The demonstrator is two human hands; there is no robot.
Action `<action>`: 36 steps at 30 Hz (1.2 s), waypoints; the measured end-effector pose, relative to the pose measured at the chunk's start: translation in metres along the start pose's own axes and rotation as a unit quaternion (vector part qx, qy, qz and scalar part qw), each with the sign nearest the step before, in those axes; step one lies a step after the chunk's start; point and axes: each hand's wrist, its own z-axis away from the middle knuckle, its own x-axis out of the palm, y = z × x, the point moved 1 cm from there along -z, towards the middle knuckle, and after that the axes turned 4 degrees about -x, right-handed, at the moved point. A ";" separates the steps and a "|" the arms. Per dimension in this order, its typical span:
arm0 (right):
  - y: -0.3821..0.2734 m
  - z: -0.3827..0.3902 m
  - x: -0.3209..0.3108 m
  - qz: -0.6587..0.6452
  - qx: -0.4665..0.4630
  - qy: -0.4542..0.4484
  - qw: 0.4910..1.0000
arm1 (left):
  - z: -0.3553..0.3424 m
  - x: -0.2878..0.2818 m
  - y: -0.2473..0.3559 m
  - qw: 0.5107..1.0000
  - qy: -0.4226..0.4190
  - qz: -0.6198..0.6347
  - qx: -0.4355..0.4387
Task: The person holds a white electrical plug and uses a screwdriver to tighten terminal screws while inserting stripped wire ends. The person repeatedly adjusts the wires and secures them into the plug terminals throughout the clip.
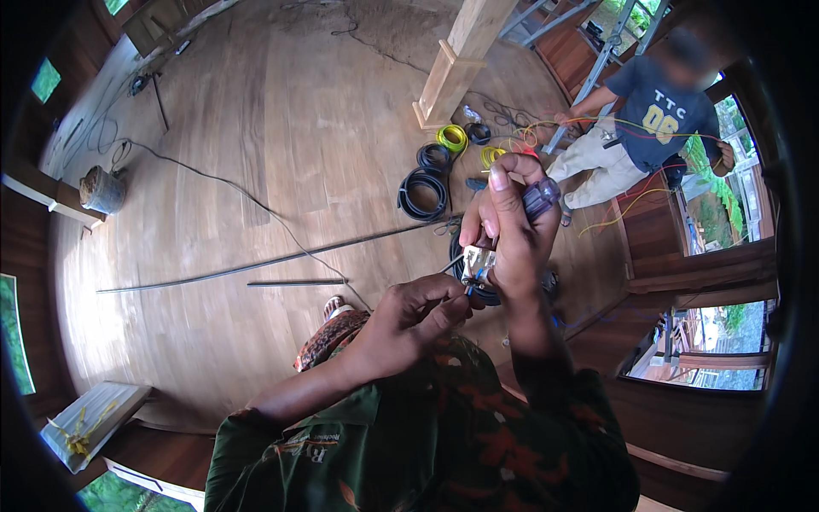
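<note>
My right hand (516,226) is raised in front of me, closed around a screwdriver whose see-through purple handle (540,198) sticks out past the fingers. The same hand holds a small white and metal electrical fitting (476,263) at its lower edge. Against that fitting, my left hand (418,314) pinches a thin blue wire (470,290) between thumb and fingers. A thin grey length shows beside the fitting; whether it is the screwdriver's shaft or a cable I cannot tell. The screwdriver's tip cannot be made out.
Black coils (421,193) and a yellow-green coil (451,137) lie on the wooden floor near a wooden post (452,77). A co-worker (653,115) at right handles coloured wires by a ladder (597,72). Long dark rods, a loose cable and a bucket (104,192) are at left.
</note>
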 end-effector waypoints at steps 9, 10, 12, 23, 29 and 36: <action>0.006 0.013 -0.005 -0.013 0.027 0.018 0.999 | -0.002 0.004 -0.004 0.993 0.017 0.075 -0.094; 0.008 0.014 -0.006 -0.011 0.038 0.013 0.999 | -0.003 0.004 -0.006 0.991 0.016 0.087 -0.100; 0.014 0.015 -0.010 -0.004 0.062 0.002 0.998 | -0.003 0.004 -0.011 0.987 0.020 0.128 -0.100; 0.091 0.032 -0.063 0.070 0.225 0.038 0.971 | 0.029 -0.039 -0.059 0.951 0.261 0.057 -0.159; 0.186 0.090 -0.057 0.107 0.420 -0.010 0.901 | 0.058 -0.087 -0.065 0.906 0.403 0.021 -0.129; 0.232 0.178 0.019 0.269 0.421 -0.012 0.866 | 0.063 -0.202 -0.089 0.939 0.307 -0.035 -0.150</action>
